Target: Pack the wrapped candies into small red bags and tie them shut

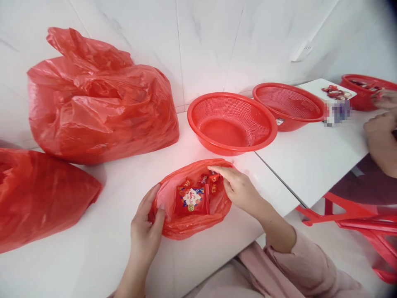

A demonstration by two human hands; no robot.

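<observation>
A small red plastic bag point(192, 227) lies on the white table with its mouth spread wide. Inside it rests a flat red printed packet point(191, 199), and several small red wrapped candies point(214, 178) sit around its upper side. My left hand point(147, 219) grips the bag's left edge, the thumb inside the rim and the fingers outside. On the other side, my right hand point(237, 186) reaches over the right rim with its fingers stretched out above the candies. Nothing shows in its grasp.
A large full red bag point(105, 111) stands against the wall, and another red bag point(46, 198) is at the left. Behind my hands are two red mesh baskets point(232, 142) point(288, 101). Farther right, a person's hand point(386, 99) is at a filled basket point(361, 97). Red stools point(350, 207) stand below.
</observation>
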